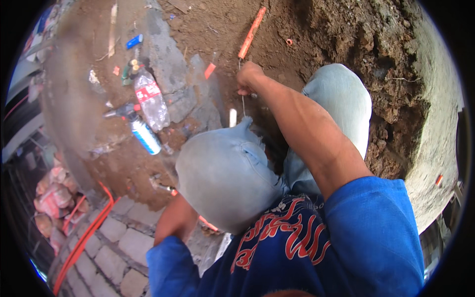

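Orange tube [252, 32] at the frame's upper centre, with pale wire [243, 105] at its lower end, seemingly already inserted. Grips the wire in a curled right hand [250, 78]; leaves a length outside below. Cannot tell the left hand's state, hidden behind the knee [225, 173].

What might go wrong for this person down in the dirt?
The thin wire in the right hand might snag on the nearby left knee. The torch-like canister beside the plastic bottle could scorch it if lit. The rough soil bank beside the right leg may crumble.
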Available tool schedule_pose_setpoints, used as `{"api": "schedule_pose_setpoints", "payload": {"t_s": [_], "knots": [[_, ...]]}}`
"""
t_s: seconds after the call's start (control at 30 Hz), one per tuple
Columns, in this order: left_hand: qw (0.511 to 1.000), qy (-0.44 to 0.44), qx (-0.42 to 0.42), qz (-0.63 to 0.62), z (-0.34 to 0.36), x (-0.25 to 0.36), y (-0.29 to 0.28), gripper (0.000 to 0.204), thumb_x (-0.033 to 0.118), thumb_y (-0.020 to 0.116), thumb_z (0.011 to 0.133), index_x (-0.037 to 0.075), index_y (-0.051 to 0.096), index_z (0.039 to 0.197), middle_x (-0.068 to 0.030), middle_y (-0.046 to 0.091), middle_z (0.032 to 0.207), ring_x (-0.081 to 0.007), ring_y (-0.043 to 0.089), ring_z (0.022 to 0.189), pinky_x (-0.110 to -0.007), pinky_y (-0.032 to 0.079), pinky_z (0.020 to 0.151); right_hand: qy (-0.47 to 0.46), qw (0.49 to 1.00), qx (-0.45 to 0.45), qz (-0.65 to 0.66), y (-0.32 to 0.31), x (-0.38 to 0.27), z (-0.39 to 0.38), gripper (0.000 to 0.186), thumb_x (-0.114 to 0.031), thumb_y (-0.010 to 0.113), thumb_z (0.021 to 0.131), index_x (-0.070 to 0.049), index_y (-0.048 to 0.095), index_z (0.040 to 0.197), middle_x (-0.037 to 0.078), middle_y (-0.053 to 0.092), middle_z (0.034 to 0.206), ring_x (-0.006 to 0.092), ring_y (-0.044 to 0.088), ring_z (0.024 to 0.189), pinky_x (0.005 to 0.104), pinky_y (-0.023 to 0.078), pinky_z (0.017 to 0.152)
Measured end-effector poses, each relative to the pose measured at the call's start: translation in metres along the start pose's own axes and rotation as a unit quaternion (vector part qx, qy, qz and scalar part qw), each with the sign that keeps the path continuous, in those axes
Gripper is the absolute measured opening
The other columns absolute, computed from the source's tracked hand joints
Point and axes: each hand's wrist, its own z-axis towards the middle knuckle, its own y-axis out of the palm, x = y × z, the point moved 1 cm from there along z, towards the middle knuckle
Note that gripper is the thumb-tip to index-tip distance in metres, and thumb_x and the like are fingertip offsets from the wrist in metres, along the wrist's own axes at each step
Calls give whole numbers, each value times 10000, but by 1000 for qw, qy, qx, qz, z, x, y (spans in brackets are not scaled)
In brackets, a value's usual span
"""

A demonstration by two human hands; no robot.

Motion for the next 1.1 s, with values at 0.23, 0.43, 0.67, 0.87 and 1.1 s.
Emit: {"api": "schedule_pose_setpoints", "payload": {"t_s": [0.23, 0.43, 0.67, 0.87, 1.1], "knots": [[982, 99, -89, 132, -9, -6, 17, 412, 484, 363, 1074, 146, 536, 1233, -148, 564, 1229, -332, 523, 1100, -485, 441, 924, -36, 997, 9, -74, -2, 10, 22, 116, -89, 793, 791, -33, 770, 890, 28, 785, 847, 127, 766, 730, 281, 609, 732], [990, 72, -112, -41, 31, -13, -22, 375, 365, 423, 1081, 101, 506, 1334, -117, 594, 1246, -311, 589, 1141, -505, 508, 957, -62, 987, 35, -144, -13, -17, -40, 127, -65, 747, 826, -34, 758, 949, 22, 784, 834, 122, 766, 718, 286, 615, 722], [988, 30, -149, 3, 26, -7, -15, 346, 434, 415, 1069, 138, 506, 1222, -110, 551, 1187, -298, 542, 1067, -465, 464, 883, -45, 991, 49, -120, -8, -15, -29, 169, -72, 797, 778, -17, 763, 934, 84, 780, 866, 193, 769, 768, 314, 614, 748], [990, 35, -127, -56, 39, -8, -29, 416, 424, 478, 1051, 120, 512, 1333, -112, 567, 1297, -319, 587, 1147, -535, 526, 917, -76, 977, 41, -197, -5, -16, -29, 320, -103, 905, 659, -2, 778, 935, 153, 771, 940, 269, 768, 882, 368, 608, 794], [965, 211, -132, 87, -35, 26, -30, 390, 425, 510, 1044, 115, 570, 1273, -75, 630, 912, -223, 638, 769, -430, 539, 688, -101, 967, 73, -222, -14, -19, -35, 281, -159, 729, 853, -66, 765, 1116, 103, 765, 1096, 226, 732, 1073, 381, 588, 904]]}}
